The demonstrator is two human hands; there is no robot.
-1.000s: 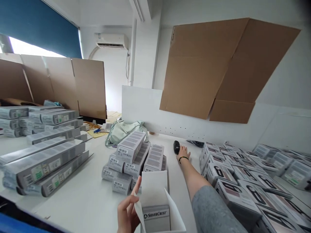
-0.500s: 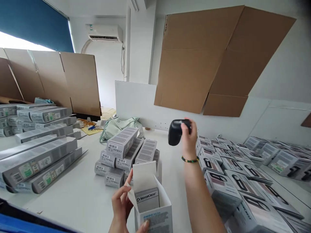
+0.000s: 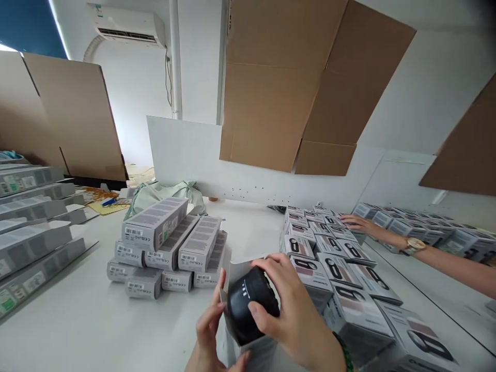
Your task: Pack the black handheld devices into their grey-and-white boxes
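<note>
Low in the view, my left hand (image 3: 210, 328) is wrapped round an open grey-and-white carton (image 3: 260, 355), fingers at its left side and thumb on the front. My right hand (image 3: 296, 305) grips a black rounded device (image 3: 248, 305) with white marks on its side. The device sits tilted in the carton's open mouth, its lower end inside. Its exact kind does not show. Behind the hand, part of the carton is hidden.
Long grey boxes (image 3: 158, 222) are stacked ahead on the left, with flat open cartons (image 3: 34, 243) further left. At right stand rows of packed boxes (image 3: 337, 266). Another person's hand (image 3: 360, 223) reaches onto their far end. A green cloth bag (image 3: 194, 194) lies behind.
My right hand has come down from above the table, bringing the black device into the carton's mouth. The view has turned right, and another person's arm now shows at right.
</note>
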